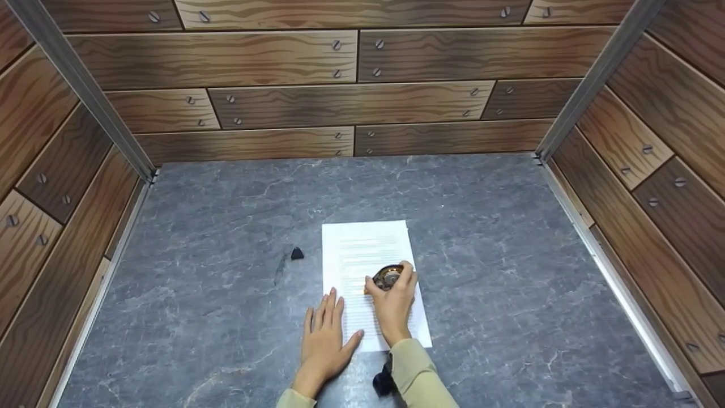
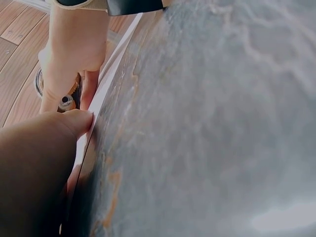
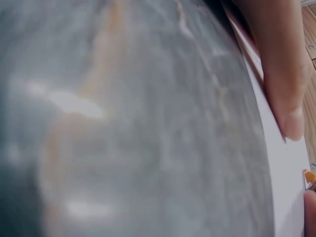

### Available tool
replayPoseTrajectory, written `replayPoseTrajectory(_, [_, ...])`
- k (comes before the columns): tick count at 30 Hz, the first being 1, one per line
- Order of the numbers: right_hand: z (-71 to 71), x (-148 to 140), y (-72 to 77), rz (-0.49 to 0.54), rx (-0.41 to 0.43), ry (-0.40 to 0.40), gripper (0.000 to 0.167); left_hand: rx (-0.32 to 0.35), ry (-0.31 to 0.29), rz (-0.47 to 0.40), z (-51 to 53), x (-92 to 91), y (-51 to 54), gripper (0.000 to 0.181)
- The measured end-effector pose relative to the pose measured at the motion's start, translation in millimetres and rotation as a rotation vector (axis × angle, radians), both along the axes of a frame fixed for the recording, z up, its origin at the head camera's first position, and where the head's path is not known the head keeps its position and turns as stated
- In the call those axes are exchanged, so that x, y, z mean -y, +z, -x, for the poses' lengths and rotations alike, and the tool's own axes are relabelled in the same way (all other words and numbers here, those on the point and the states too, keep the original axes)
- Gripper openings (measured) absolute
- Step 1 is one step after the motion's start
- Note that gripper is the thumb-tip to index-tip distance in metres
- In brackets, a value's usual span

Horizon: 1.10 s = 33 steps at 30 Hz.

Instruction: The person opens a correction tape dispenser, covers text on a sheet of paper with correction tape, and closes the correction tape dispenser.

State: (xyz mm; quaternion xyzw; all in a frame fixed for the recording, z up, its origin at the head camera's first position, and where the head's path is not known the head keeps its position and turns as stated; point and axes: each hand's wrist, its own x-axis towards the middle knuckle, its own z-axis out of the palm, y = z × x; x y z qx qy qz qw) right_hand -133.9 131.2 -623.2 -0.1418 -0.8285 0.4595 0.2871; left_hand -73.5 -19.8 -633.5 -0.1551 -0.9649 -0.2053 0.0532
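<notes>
A white printed sheet of paper (image 1: 362, 235) lies on the grey marbled tabletop. My right hand (image 1: 395, 306) pinches a round, see-through brown correction tape (image 1: 388, 276) between thumb and fingers, its orange tip down at the printed lines. In the left wrist view, part of the correction tape (image 2: 68, 102) shows beneath that hand. My left hand (image 1: 327, 347) lies with straight, spread fingers on the lower left edge of the sheet and the table beside it. Left of the paper sits a small black cap (image 1: 297, 254). The right wrist view catches only the tip (image 3: 309, 176).
Wood-patterned panels (image 1: 283, 62) stand at the back and both sides of the tabletop (image 1: 498, 255). Metal posts (image 1: 600, 73) mark the back corners. A black wrist device (image 1: 383, 383) hangs under my right sleeve. Dark smudges mark the table near the cap.
</notes>
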Motion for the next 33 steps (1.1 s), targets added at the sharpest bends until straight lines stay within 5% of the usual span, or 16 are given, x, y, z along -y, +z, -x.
replayPoseTrajectory(33, [0.1,-20,0.2,0.028,0.0,-0.009,0.072,-0.029,0.005,-0.019,0.1,-0.1,-2.2,0.076])
